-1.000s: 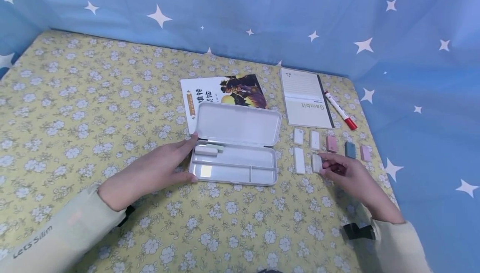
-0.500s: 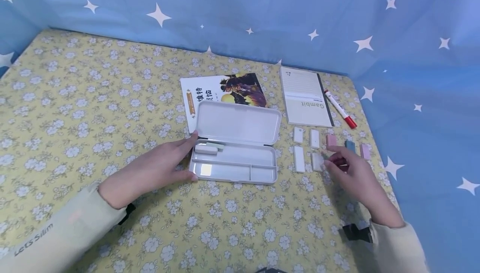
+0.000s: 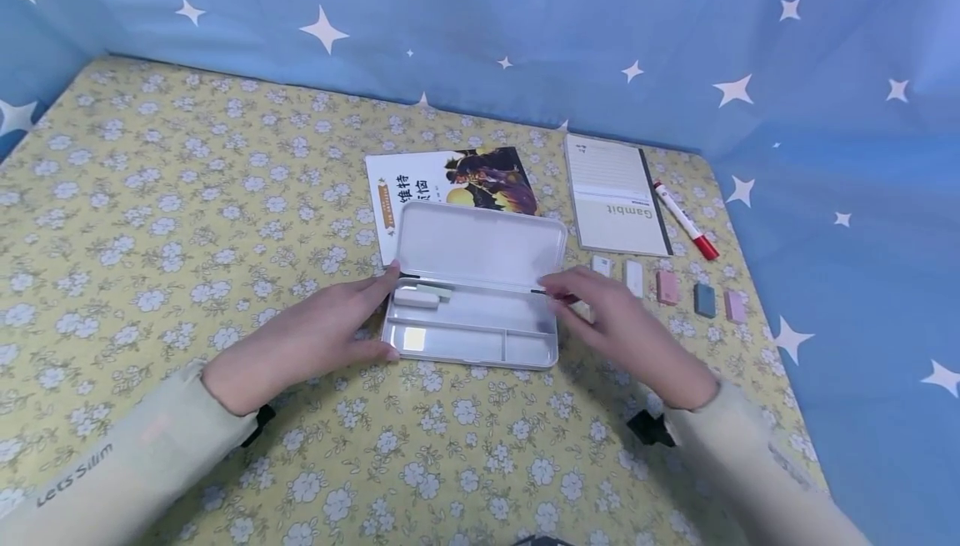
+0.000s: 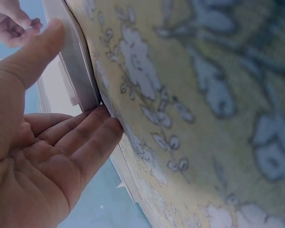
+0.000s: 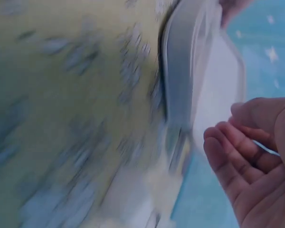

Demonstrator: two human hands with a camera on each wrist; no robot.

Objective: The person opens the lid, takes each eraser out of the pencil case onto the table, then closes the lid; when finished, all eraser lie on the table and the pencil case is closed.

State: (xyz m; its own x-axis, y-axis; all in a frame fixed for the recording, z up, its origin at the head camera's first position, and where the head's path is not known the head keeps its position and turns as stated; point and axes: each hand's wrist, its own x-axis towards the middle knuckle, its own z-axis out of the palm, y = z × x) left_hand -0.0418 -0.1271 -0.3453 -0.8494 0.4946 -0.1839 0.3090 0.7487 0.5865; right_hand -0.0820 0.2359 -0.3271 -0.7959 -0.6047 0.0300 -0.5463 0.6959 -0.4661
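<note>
A white pencil case [image 3: 465, 344] lies with its lid [image 3: 480, 242] up. Inside, a white eraser [image 3: 416, 299] and a pale green eraser [image 3: 444, 292] sit at the left of the back compartment. My left hand [image 3: 315, 329] holds the case's left end, thumb at the front corner and fingers near the hinge; the left wrist view shows fingertips [image 4: 109, 126] low against its side. My right hand [image 3: 611, 313] is at the case's back right corner, thumb and fingertips pinched over the edge. A small pale bit, seemingly an eraser, shows between them in the left wrist view, mostly hidden.
Right of the case lie white erasers [image 3: 633, 278], a pink one [image 3: 666, 288], a teal one [image 3: 703, 300] and a lilac one [image 3: 735, 306]. Behind are a picture-covered book [image 3: 382, 204], partly under the lid, a notebook [image 3: 618, 196] and a red-capped marker [image 3: 686, 221].
My right hand has moved left from the front row of erasers to the case's right end, its arm now covering that row. My left hand has stayed on the case.
</note>
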